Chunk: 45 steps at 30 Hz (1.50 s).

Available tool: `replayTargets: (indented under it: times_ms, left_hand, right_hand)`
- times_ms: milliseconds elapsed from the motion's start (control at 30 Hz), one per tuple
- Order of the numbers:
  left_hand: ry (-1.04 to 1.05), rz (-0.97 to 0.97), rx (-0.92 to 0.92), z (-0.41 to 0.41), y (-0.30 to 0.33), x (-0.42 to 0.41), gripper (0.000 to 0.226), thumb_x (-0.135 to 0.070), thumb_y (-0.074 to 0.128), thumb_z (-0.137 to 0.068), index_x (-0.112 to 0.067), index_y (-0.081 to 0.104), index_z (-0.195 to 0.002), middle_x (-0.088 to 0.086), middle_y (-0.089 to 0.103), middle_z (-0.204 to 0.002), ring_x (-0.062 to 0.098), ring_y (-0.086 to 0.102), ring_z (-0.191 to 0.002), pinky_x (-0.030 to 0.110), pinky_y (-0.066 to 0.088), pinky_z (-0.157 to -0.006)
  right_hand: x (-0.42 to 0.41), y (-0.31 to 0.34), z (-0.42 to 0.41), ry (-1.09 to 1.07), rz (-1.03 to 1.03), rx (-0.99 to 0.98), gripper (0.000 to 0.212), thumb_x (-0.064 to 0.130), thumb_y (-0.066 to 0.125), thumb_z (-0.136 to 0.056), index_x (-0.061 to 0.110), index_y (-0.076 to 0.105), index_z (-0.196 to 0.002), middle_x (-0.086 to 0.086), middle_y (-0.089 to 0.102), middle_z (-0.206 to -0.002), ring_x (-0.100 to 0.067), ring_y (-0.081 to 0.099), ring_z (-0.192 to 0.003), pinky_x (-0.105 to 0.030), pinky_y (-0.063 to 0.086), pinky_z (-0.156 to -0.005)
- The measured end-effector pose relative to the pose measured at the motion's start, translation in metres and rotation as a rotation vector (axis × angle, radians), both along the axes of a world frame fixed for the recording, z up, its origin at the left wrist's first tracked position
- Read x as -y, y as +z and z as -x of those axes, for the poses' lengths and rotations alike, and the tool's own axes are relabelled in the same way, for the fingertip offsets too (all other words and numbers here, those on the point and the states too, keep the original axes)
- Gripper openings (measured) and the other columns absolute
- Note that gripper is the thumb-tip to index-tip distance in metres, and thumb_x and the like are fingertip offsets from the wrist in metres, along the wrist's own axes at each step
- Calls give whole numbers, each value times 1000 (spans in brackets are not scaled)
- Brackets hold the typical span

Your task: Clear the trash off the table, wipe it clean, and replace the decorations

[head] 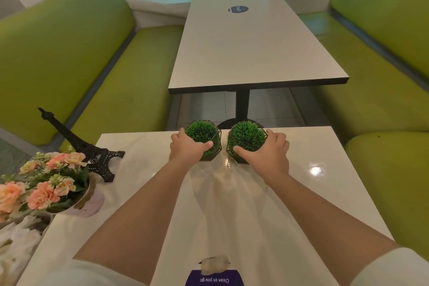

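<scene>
Head view, left hand (185,146) grips left plant (204,138), right hand (269,151) grips right plant (246,139)

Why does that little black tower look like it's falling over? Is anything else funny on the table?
The Eiffel Tower model leans sharply toward the table's left edge rather than standing straight. Nothing else stands out: the flower pot and both grass balls, held by the left hand and right hand, sit upright.

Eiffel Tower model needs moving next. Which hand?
Left, probably. The Eiffel Tower model stands at the table's left edge, nearer the left hand. Both hands hold grass pots; the right hand would cross over.
</scene>
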<state>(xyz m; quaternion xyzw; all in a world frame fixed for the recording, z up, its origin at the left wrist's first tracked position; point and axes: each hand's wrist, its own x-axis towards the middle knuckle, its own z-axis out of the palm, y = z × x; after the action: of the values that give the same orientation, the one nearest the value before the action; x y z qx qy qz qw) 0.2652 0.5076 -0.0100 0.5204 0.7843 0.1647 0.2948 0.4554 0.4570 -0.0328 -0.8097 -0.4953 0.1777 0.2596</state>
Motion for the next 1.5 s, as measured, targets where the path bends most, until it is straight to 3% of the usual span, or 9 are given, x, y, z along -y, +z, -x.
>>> replayTargets:
  times_ms: [100, 300, 600, 1200, 1400, 1500]
  left_hand:
    - [18, 18, 14, 0, 1, -3, 106, -50, 77, -75, -15, 15, -153, 8, 26, -151, 30, 36, -136, 46, 40, -105]
    - [45, 29, -5, -3, 2, -2, 105, -51, 77, -75, -15, 15, -153, 8, 26, -151, 31, 39, -134, 47, 42, -104]
    - [40, 35, -21, -5, 2, -4, 105, -50, 75, -77, -15, 13, -154, 8, 23, -153, 32, 37, -136, 48, 42, -104]
    - [31, 17, -39, -6, 1, -7, 105, -53, 73, -78, -15, 12, -154, 8, 22, -153, 29, 33, -138, 47, 40, -104]
    - [6, 25, -91, -8, 5, -4, 106, -57, 70, -79, -15, 8, -155, 9, 20, -154, 27, 22, -142, 46, 36, -107]
    - [13, 36, -67, -8, 8, -1, 108, -58, 68, -80, -15, 3, -155, 10, 17, -154, 28, 19, -141, 43, 34, -108]
  right_hand:
    - [-6, 3, 2, 37, 5, -19, 111, 75, 65, -69, 19, 18, -152, 0, 23, -154, -20, 24, -140, -44, 43, -102]
    - [-19, 1, 5, 105, 28, -115, 109, 67, 71, -70, 19, 18, -153, -3, 28, -153, -22, 31, -140, -46, 43, -104]
    - [-38, 5, 5, 175, 61, -163, 111, 62, 73, -73, 18, 12, -155, -5, 20, -158, -25, 24, -144, -46, 35, -111]
    - [-51, 8, 1, 214, 92, -175, 112, 61, 76, -71, 18, 15, -154, -7, 24, -157, -27, 26, -143, -47, 35, -113]
    - [-49, 12, 1, 227, 161, -39, 110, 68, 68, -74, 21, 11, -155, -5, 18, -157, -29, 14, -144, -47, 29, -112]
    - [-47, 15, 3, 197, 181, -60, 114, 70, 67, -74, 21, 4, -155, -6, 14, -157, -30, 12, -145, -47, 31, -112]
